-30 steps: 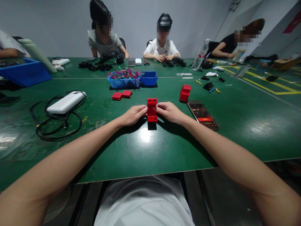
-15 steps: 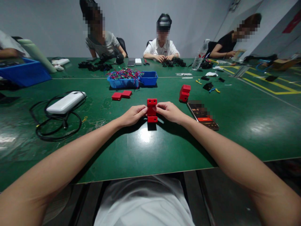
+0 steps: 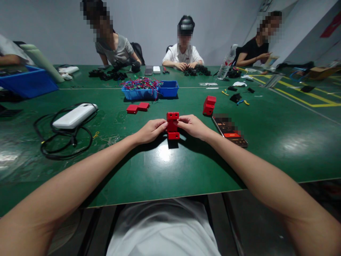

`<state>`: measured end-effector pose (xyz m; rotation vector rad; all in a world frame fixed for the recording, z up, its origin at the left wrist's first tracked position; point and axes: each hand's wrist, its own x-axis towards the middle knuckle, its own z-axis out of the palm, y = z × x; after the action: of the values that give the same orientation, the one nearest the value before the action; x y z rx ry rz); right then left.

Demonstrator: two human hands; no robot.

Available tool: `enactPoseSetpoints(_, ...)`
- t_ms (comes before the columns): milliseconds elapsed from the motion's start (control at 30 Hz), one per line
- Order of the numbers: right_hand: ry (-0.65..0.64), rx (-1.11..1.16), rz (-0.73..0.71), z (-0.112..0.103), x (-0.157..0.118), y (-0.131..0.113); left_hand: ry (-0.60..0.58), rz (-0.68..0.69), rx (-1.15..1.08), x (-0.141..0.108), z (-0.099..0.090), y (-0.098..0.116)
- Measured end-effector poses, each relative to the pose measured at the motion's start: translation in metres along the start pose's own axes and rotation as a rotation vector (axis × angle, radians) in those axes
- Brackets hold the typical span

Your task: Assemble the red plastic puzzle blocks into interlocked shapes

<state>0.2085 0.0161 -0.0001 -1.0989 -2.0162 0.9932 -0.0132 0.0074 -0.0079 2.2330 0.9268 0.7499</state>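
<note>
A red block [image 3: 173, 126] with a recessed middle and round holes in its upper and lower ends is between my hands over the green table. From the left side, my left hand [image 3: 152, 131] pinches it between thumb and fingers. My right hand [image 3: 194, 126] grips its right side the same way, with fingertips partly hidden behind the block. Behind my right hand stands another red block [image 3: 209, 105]. Two flat red pieces [image 3: 137, 107] lie touching each other beyond my left hand.
A phone [image 3: 229, 130] lies right of my right hand. On the left is a white power bank [image 3: 75, 116] with a looped black cable [image 3: 66, 155]. Blue bins [image 3: 169, 89], one full of coloured wires [image 3: 141, 84], stand ahead. A bottle [image 3: 227, 63] and co-workers are across the table.
The held red block has shifted very slightly right and turned a little, with both hands still on it. Across the table, the person at right has straightened up and the person at left leans further left.
</note>
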Motion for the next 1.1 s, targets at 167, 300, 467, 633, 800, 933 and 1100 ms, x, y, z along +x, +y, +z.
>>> enactPoseSetpoints(167, -0.001, 0.037, -0.002, 0.0012, 0.0004, 0.0026, -0.001, 0.001, -0.031, -0.0003, 0.0011, -0.0011)
enactPoseSetpoints(300, -0.010, 0.030, -0.003, 0.0007, -0.0002, 0.0024, -0.005, 0.001, -0.052, 0.0001, 0.0019, -0.0024)
enactPoseSetpoints(467, -0.025, 0.025, -0.043, -0.0004, -0.0004, 0.0036, 0.003, 0.006, -0.063, 0.0012, 0.0023, -0.0024)
enactPoseSetpoints(633, -0.035, 0.006, -0.069, -0.0014, 0.0005, 0.0061, 0.005, -0.002, -0.073, 0.0015, 0.0025, -0.0010)
enactPoseSetpoints(800, -0.037, -0.030, -0.077, -0.0022, 0.0008, 0.0057, 0.011, -0.018, -0.102, 0.0029, 0.0017, -0.0007)
enactPoseSetpoints(933, -0.031, -0.042, -0.075, -0.0021, 0.0008, 0.0056, 0.005, -0.025, -0.121, 0.0041, 0.0007, -0.0012)
enactPoseSetpoints(1100, -0.022, -0.064, -0.079, -0.0013, 0.0014, 0.0070, -0.001, -0.058, -0.126, 0.0041, 0.0007, -0.0017)
